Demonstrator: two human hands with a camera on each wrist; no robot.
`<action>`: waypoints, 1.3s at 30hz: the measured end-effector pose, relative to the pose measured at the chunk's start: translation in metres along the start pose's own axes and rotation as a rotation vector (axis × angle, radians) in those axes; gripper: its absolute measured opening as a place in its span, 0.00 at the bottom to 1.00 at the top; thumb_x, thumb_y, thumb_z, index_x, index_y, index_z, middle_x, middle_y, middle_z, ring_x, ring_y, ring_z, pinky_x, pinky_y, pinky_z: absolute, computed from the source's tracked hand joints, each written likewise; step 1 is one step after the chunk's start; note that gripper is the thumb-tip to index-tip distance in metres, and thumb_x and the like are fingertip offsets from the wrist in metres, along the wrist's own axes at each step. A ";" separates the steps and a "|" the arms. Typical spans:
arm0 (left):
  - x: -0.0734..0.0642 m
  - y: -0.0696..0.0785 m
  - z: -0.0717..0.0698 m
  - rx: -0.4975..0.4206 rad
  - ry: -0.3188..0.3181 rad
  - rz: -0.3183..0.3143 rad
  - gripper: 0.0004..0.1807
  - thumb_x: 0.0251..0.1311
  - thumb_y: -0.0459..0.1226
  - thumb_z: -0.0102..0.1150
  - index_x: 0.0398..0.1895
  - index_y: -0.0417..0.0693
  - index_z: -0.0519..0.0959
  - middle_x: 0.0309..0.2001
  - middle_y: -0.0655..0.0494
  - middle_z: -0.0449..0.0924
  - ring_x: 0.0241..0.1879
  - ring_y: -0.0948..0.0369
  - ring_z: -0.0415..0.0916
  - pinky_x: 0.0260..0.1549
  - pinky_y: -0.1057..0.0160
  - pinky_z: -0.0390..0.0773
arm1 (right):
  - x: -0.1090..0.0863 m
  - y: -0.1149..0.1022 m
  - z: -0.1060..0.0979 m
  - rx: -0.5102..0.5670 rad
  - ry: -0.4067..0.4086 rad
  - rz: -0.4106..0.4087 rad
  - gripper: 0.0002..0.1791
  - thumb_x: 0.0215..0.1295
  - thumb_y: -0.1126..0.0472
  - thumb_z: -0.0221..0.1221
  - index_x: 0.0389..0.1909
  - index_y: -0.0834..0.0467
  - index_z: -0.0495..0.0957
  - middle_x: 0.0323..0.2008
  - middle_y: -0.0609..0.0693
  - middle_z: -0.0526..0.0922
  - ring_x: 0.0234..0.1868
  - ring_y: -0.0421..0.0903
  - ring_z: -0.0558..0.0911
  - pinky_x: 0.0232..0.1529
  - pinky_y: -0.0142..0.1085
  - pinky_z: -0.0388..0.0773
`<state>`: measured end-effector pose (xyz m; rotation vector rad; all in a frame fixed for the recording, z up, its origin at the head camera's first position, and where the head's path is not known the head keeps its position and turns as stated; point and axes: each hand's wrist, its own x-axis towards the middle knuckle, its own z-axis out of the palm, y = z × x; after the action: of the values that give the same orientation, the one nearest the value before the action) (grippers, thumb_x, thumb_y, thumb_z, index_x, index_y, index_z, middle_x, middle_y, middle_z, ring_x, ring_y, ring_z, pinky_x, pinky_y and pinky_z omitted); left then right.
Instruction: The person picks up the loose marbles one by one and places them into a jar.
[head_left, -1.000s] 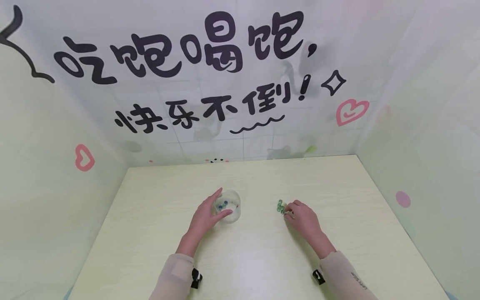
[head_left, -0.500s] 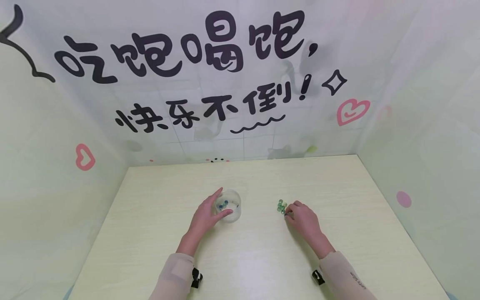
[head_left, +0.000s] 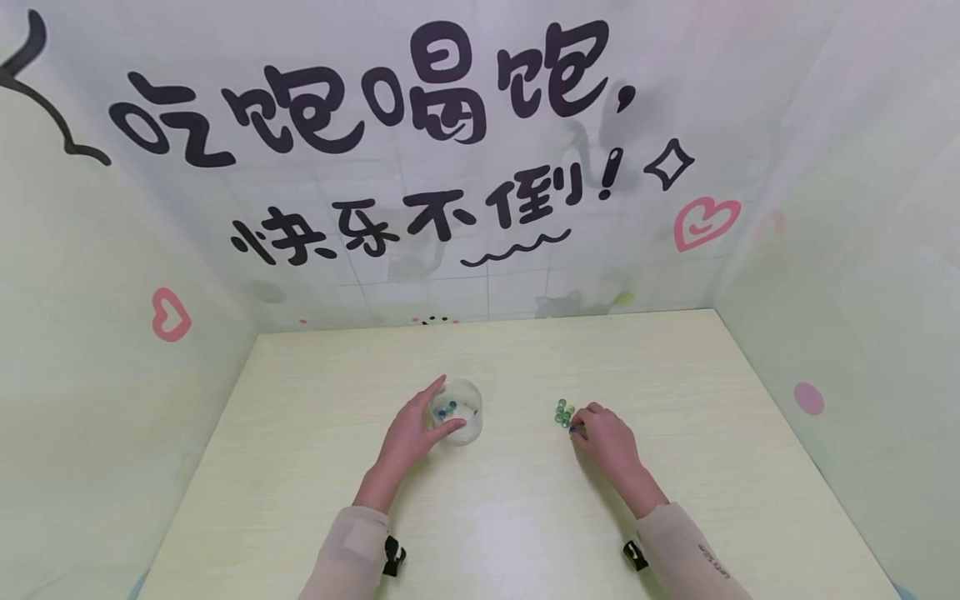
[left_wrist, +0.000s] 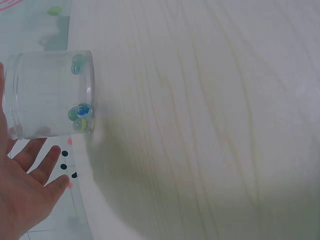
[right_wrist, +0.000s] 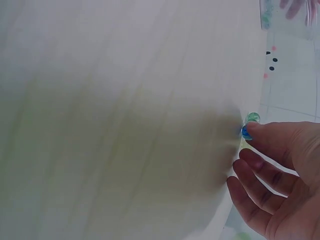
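A clear jar [head_left: 471, 392] stands upright on the table at the middle. My left hand [head_left: 409, 428] grips it from the left, thumb at the near side and fingers round the far side. Several glass marbles [left_wrist: 82, 111], blue, green and yellowish, lie on the jar's bottom. To the right, my right hand [head_left: 607, 437] has its thumb and fingertips at a blue marble [right_wrist: 245, 132] on the table, pinching it. Its other fingers are loosely bent in the right wrist view. A cluster of green marbles [head_left: 562, 414] lies just left of these fingertips.
The pale wood-grain table [head_left: 495, 517] meets a printed back wall [head_left: 480, 292] with black lettering, and side walls rise to the left and right. Black wrist straps [head_left: 393, 556] show under both sleeves.
The right fingertips have drawn slightly back from the green cluster, and a blue marble now shows at them. The left hand and the jar have stayed in place.
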<state>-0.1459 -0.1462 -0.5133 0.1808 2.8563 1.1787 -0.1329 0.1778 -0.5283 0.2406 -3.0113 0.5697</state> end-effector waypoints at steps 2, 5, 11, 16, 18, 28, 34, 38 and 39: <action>0.000 0.000 0.000 0.001 0.000 0.001 0.48 0.55 0.56 0.69 0.77 0.58 0.59 0.73 0.44 0.66 0.74 0.42 0.61 0.70 0.39 0.65 | 0.000 0.000 0.000 -0.001 -0.002 0.003 0.06 0.55 0.62 0.72 0.33 0.57 0.85 0.33 0.49 0.81 0.32 0.47 0.81 0.30 0.40 0.82; 0.000 0.000 0.000 0.002 0.000 0.001 0.48 0.55 0.56 0.69 0.77 0.58 0.59 0.73 0.44 0.66 0.74 0.42 0.61 0.70 0.39 0.65 | 0.000 0.000 -0.001 0.000 -0.004 0.003 0.06 0.55 0.62 0.71 0.33 0.57 0.85 0.33 0.49 0.81 0.32 0.47 0.81 0.31 0.40 0.82; 0.000 0.001 0.000 0.000 -0.002 0.001 0.48 0.55 0.56 0.69 0.77 0.57 0.60 0.73 0.44 0.66 0.73 0.42 0.61 0.70 0.39 0.66 | -0.001 0.000 -0.001 -0.003 0.004 0.001 0.06 0.56 0.62 0.71 0.33 0.57 0.85 0.33 0.49 0.81 0.32 0.47 0.81 0.31 0.40 0.82; 0.000 0.001 0.000 0.003 -0.004 -0.004 0.48 0.55 0.56 0.69 0.77 0.57 0.59 0.73 0.44 0.65 0.74 0.42 0.61 0.70 0.39 0.65 | 0.000 0.000 -0.003 -0.003 0.011 -0.002 0.05 0.57 0.62 0.70 0.33 0.57 0.85 0.34 0.49 0.81 0.33 0.48 0.82 0.32 0.41 0.83; 0.000 0.001 0.000 0.004 -0.005 -0.007 0.48 0.55 0.56 0.69 0.77 0.58 0.59 0.73 0.44 0.65 0.74 0.42 0.61 0.70 0.39 0.65 | 0.000 0.000 -0.003 -0.002 0.011 -0.003 0.05 0.57 0.61 0.70 0.33 0.57 0.85 0.34 0.50 0.82 0.34 0.48 0.82 0.32 0.41 0.83; 0.001 0.001 0.000 0.001 -0.005 -0.013 0.48 0.55 0.57 0.69 0.77 0.58 0.59 0.73 0.45 0.66 0.74 0.42 0.61 0.70 0.39 0.65 | 0.004 -0.001 -0.006 -0.009 0.032 -0.018 0.05 0.57 0.62 0.70 0.34 0.57 0.85 0.35 0.50 0.82 0.34 0.48 0.82 0.32 0.40 0.82; 0.001 -0.001 0.001 0.011 -0.005 -0.007 0.48 0.55 0.57 0.68 0.77 0.58 0.59 0.73 0.45 0.67 0.73 0.42 0.61 0.70 0.39 0.66 | 0.006 -0.002 -0.007 -0.017 0.066 -0.038 0.05 0.56 0.62 0.70 0.33 0.57 0.85 0.34 0.50 0.82 0.33 0.47 0.82 0.30 0.39 0.82; 0.002 -0.001 0.001 0.009 -0.006 -0.004 0.48 0.56 0.57 0.68 0.78 0.58 0.59 0.73 0.45 0.66 0.73 0.42 0.61 0.70 0.39 0.66 | 0.007 -0.003 -0.008 -0.017 0.076 -0.045 0.06 0.56 0.62 0.71 0.33 0.57 0.85 0.34 0.49 0.82 0.32 0.47 0.82 0.29 0.38 0.81; 0.002 -0.001 0.001 0.009 -0.006 -0.005 0.48 0.55 0.57 0.68 0.78 0.58 0.59 0.73 0.45 0.66 0.73 0.42 0.61 0.69 0.39 0.66 | 0.007 -0.004 -0.008 -0.016 0.078 -0.046 0.06 0.56 0.63 0.71 0.34 0.57 0.85 0.34 0.49 0.82 0.32 0.47 0.81 0.29 0.38 0.81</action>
<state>-0.1478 -0.1460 -0.5148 0.1773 2.8554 1.1628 -0.1393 0.1762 -0.5188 0.2790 -2.9256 0.5371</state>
